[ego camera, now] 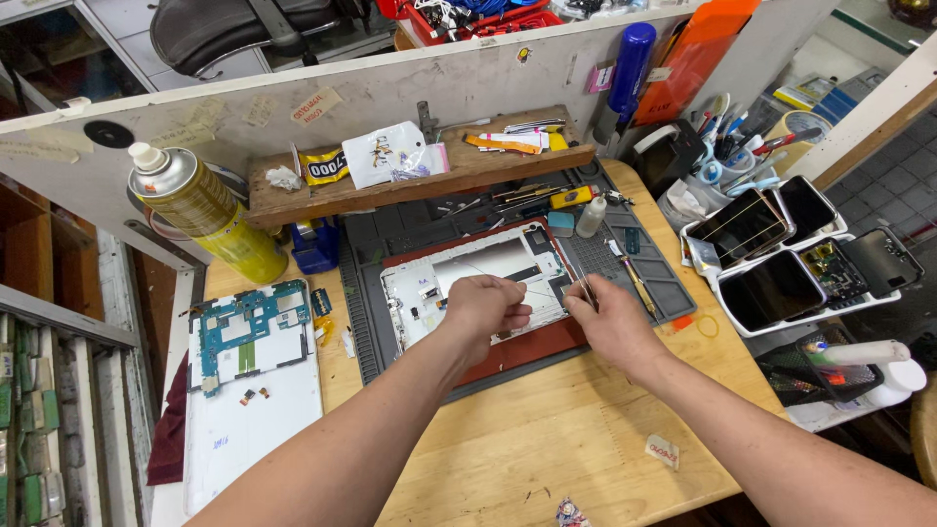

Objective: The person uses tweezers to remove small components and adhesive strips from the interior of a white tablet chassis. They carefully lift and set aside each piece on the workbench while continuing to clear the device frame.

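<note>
Head view, nearest you first: your two forearms reach out over the wooden bench (547,439), where a small label scrap (662,451) lies near your right arm. Your left hand (483,307) is curled with the fingers drawn together over the opened tablet shell (468,278); whether it pinches anything you cannot tell from here. Your right hand (610,322) is pinched shut on a pair of slim tweezers (583,285), their tips pointing at the right edge of the shell. That shell, white inside, lies on a red pad (517,346) which rests on the grey work mat (644,263).

To your left, a white back cover (249,420) lies flat with a blue-green circuit board (249,317) on its upper part and a few tiny parts just below the board. To your right, a white tray (781,322) holds several phones, some with dark screens up and one opened.

Farther off, a yellow spray can (210,210) stands at the left rear of the bench. A wooden shelf (420,176) runs along the partition wall, carrying small bags and tools, and a cup of pens (727,146) stands at the right rear.
</note>
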